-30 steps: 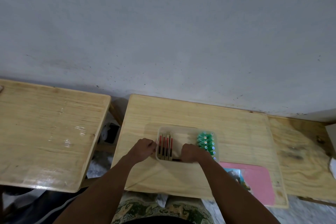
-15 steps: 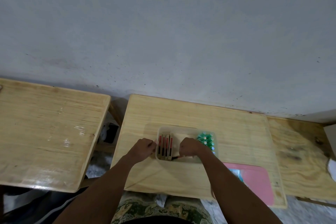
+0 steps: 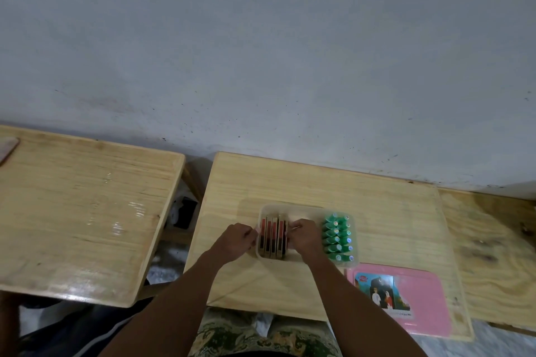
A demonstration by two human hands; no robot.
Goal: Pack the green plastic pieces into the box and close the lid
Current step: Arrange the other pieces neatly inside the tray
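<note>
Two rows of green pieces (image 3: 338, 236) stand packed at the right end of the clear box (image 3: 293, 208), which sits mid-table (image 3: 377, 211). Red-and-black cards (image 3: 272, 236) fill the box's left end. The right hand (image 3: 304, 236), inside the box, pinches those cards; the left hand (image 3: 236, 242), fingers curled, grips the box's left wall. The pink lid (image 3: 420, 301) lies just beyond the box's near right corner.

Green plastic pieces (image 3: 338, 236) w/ pale dotted tips are seen at the clear box's (image 3: 304, 209) right end; red-and-black strips (image 3: 274, 238) at its left. Pink lid (image 3: 420, 301) w/ cartoon pic lies at the pale wood bench's (image 3: 391, 211) front-right corner. Wall (image 3: 261, 52) is grey, speckled.
</note>
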